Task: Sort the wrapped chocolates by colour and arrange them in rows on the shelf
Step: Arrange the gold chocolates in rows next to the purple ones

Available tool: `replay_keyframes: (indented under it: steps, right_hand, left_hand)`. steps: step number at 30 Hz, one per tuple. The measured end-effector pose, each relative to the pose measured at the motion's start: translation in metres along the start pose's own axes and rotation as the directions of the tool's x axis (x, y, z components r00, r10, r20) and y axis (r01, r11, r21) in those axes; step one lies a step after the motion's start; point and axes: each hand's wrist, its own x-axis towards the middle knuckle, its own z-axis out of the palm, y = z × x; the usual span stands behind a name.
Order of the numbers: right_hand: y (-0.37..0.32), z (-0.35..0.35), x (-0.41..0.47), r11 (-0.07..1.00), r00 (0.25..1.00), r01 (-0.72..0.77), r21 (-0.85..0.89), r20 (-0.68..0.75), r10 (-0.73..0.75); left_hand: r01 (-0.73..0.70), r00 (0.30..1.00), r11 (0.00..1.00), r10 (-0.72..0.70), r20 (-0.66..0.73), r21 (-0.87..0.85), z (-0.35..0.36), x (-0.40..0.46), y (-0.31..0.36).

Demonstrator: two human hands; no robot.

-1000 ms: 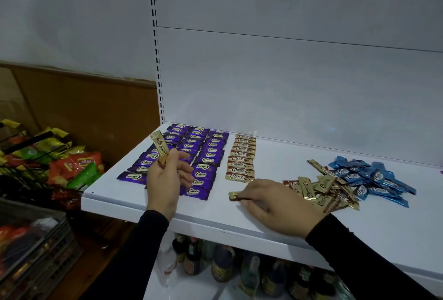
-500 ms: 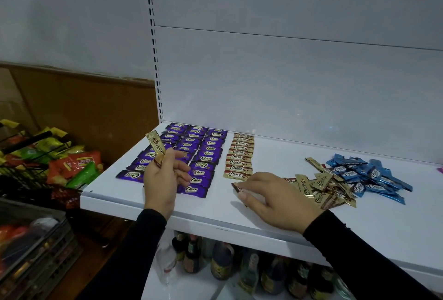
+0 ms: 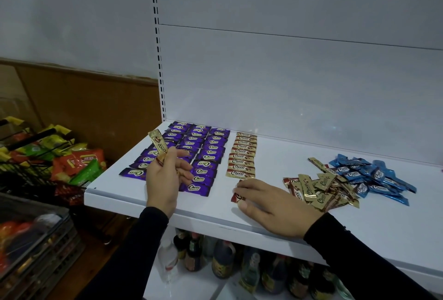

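Note:
On the white shelf point(image 3: 263, 218), purple wrapped chocolates point(image 3: 191, 153) lie in three neat rows at the left. Beside them runs one row of gold chocolates point(image 3: 241, 155). A loose heap of gold chocolates point(image 3: 318, 190) lies to the right, with a heap of blue ones point(image 3: 369, 176) behind it. My left hand point(image 3: 165, 179) is raised over the purple rows and pinches a gold chocolate point(image 3: 158, 145) upright. My right hand point(image 3: 271, 201) lies on the shelf just below the gold row, its fingertips holding another gold chocolate point(image 3: 237, 197) flat against the surface.
A wire basket point(image 3: 26, 167) of colourful snack packets stands left of the shelf. Bottles point(image 3: 223, 263) fill the shelf below. A slotted upright point(image 3: 159, 72) and the white back panel close off the rear.
My right hand has slid its gold chocolate up the shelf, closer to the front end of the gold row. My left hand still holds its chocolate upright, almost unmoved.

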Motion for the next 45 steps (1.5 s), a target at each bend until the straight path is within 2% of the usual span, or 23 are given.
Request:
replay_keyframes:
  steps: [7, 14, 20, 42, 45]
  right_hand:
    - [-0.003, 0.002, -0.001, 0.992, 0.999, -0.02, -0.128, -0.028, 0.016]
    - [-0.004, 0.01, -0.002, 0.994, 0.995, -0.036, -0.103, -0.095, 0.027]
    - [-0.008, 0.015, 0.003, 0.994, 0.999, -0.029, -0.104, -0.041, 0.025]
    - [-0.005, 0.014, 0.015, 0.988, 0.997, -0.077, -0.135, -0.043, 0.072]
    - [-0.004, 0.013, 0.012, 0.992, 0.995, -0.083, -0.093, -0.069, 0.076]
  left_hand:
    - [-0.012, 1.0, 1.0, 0.012, 0.01, -0.001, 0.0, -0.001, 0.001]
    - [-0.015, 1.0, 1.0, 0.015, 0.014, 0.007, -0.001, 0.0, 0.001]
    - [-0.004, 1.0, 1.0, 0.004, 0.008, 0.016, 0.0, 0.0, 0.001]
    - [0.018, 1.0, 1.0, -0.018, 0.023, 0.011, -0.001, -0.002, 0.002]
    - [0.009, 0.999, 0.999, -0.01, 0.035, 0.045, -0.002, -0.003, 0.003]
